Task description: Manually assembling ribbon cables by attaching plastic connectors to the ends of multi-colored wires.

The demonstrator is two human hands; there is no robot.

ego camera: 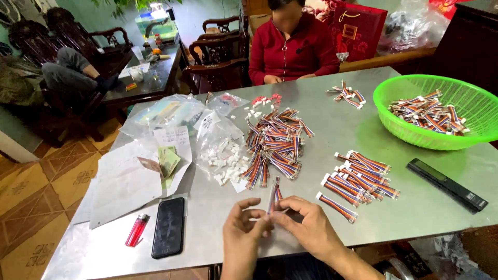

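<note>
Holding wire bundles [429, 114], green basket [410, 136], table right

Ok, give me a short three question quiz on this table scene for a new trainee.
1. True or false: both hands hold the same multicoloured wire bundle, left hand and right hand.
2. What sits in the green basket? A) white connectors only B) finished wire bundles C) a phone
3. Fill in: near the table's front left edge, the red lighter lies just left of the black ____.

Key: 1 true. 2 B, wire bundles with white ends. 3 phone.
</note>
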